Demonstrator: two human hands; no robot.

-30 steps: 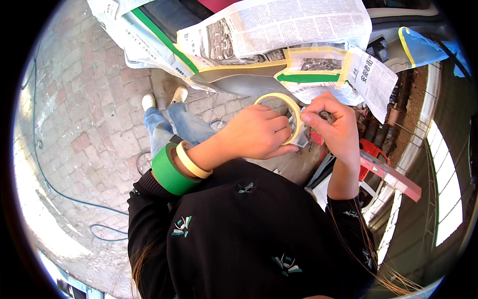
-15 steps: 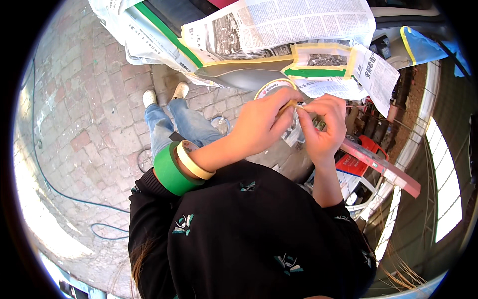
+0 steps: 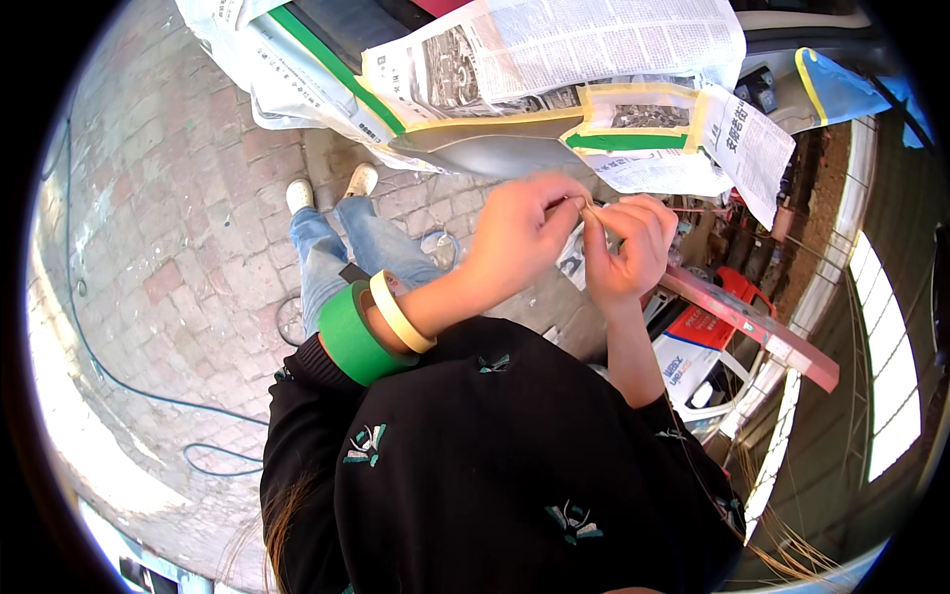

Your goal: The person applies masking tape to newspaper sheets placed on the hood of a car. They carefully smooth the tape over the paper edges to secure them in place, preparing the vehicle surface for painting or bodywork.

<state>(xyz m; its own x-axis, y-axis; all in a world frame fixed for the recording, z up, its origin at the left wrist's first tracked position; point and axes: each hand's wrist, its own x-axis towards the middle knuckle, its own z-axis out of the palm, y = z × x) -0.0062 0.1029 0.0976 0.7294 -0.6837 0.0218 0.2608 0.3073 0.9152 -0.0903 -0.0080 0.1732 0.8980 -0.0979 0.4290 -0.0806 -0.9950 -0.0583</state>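
My left hand [image 3: 520, 238] and my right hand [image 3: 625, 249] meet in front of me, thumbs and forefingers pinched together. Between the fingertips is a small bit of yellowish masking tape, mostly covered by the fingers. The roll glimpsed behind my left hand earlier is hidden now. Around my left wrist hang a wide green tape roll [image 3: 358, 337] and a narrower cream tape roll [image 3: 401, 312]. Beyond the hands, newspaper sheets [image 3: 594, 45] cover a grey car panel [image 3: 495, 153], edged with yellow tape and a green tape strip [image 3: 633, 142].
A reddish beam [image 3: 752, 327] slants right of my right hand, above a red and white boxy thing [image 3: 698, 351]. Blue masking film [image 3: 841, 94] hangs at the far right. A thin hose [image 3: 148, 396] lies on the brick paving [image 3: 178, 218] at left.
Both hands have drawn closer together, the right shifting slightly left. The round yellow-rimmed roll behind my left hand has gone out of sight. The wrist rolls have shifted slightly right.
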